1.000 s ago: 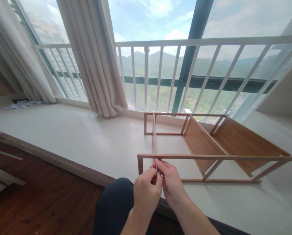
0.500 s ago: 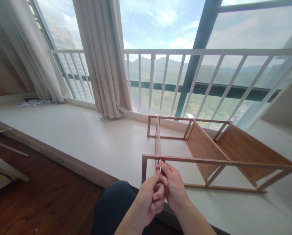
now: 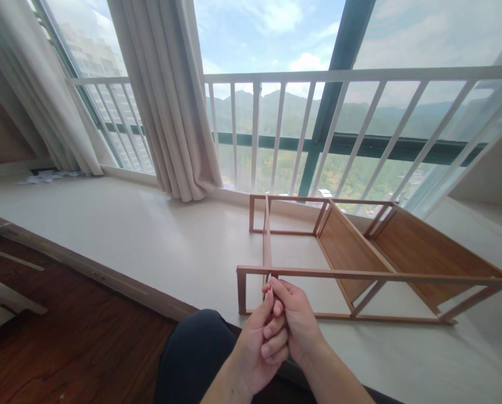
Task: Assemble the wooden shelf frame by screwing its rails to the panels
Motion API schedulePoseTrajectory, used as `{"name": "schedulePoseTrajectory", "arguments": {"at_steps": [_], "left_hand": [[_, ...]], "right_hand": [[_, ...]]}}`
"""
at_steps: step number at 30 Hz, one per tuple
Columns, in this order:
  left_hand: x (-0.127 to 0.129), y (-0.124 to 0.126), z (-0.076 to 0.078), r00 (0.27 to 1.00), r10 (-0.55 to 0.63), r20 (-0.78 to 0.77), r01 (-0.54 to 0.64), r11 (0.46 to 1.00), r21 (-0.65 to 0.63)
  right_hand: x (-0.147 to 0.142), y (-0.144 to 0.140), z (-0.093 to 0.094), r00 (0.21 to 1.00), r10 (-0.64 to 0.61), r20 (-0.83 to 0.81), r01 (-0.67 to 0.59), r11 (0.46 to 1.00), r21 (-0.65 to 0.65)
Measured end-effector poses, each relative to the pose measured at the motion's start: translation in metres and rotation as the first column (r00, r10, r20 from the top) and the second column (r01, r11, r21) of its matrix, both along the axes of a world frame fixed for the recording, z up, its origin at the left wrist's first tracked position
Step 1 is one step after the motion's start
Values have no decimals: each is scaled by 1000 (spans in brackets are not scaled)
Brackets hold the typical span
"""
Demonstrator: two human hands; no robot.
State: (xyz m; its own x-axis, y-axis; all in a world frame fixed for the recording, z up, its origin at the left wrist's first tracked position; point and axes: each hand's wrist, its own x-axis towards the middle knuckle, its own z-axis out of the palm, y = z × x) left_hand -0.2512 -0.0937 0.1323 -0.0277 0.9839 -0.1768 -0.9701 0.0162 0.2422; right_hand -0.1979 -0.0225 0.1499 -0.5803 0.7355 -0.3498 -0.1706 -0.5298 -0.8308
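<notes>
A brown wooden shelf frame [image 3: 335, 274] lies on its side on a white window ledge, two brown panels set across it toward the right. My right hand [image 3: 295, 308] is closed at the near rail, its thumb and fingertips pinched at the joint with the left crosspiece [image 3: 267, 238]. Between the fingertips a sliver of a thin metal rod shows; most of it is hidden. Just below, my left hand [image 3: 261, 348] is closed and pressed against the right, its thumb pointing up to the same spot and its other fingers curled.
The white ledge [image 3: 120, 224] runs along a window with a white railing [image 3: 276, 77]. A grey curtain [image 3: 167, 112] hangs left of the frame. Papers [image 3: 51, 176] lie at the far left. My knee [image 3: 196, 348] is beside the ledge, above a dark wooden floor [image 3: 86, 331].
The view has shifted slightly, so the frame and railing sit a little further left and up. Both hands stay at the same joint; less of the metal rod shows now.
</notes>
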Motion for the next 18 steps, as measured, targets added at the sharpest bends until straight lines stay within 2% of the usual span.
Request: {"name": "schedulePoseTrajectory", "arguments": {"at_steps": [3,5,8,10,12,13,14,16,18], "left_hand": [[-1,4,0,1000,1,27,0,1000,-4],[-1,6,2,999,36,-19,-37,998,-48],[-1,9,4,960,142,-242,-178,975,-132],[-2,10,4,868,197,-456,-297,941,-159],[-4,10,4,717,196,-668,-393,906,-155],[-6,9,4,619,178,-765,-431,892,-140],[-7,9,5,498,154,-853,-465,878,-112],[-9,6,8,197,97,-975,-530,848,-23],[-10,4,12,-96,22,-995,-568,820,73]], "right_hand": [[0,1,2,1000,22,-11,-22,1000,-11],[-1,2,3,999,30,-15,-30,999,-26],[-1,3,2,998,53,-25,-54,998,-32],[-2,5,1,998,49,-50,-49,999,3],[-2,6,1,997,37,-74,-34,999,42],[-2,7,0,996,29,-79,-25,998,57],[-2,8,0,996,24,-82,-18,998,66],[-2,9,0,996,23,-85,-17,997,73],[-1,9,0,997,26,-76,-21,998,63]]}}
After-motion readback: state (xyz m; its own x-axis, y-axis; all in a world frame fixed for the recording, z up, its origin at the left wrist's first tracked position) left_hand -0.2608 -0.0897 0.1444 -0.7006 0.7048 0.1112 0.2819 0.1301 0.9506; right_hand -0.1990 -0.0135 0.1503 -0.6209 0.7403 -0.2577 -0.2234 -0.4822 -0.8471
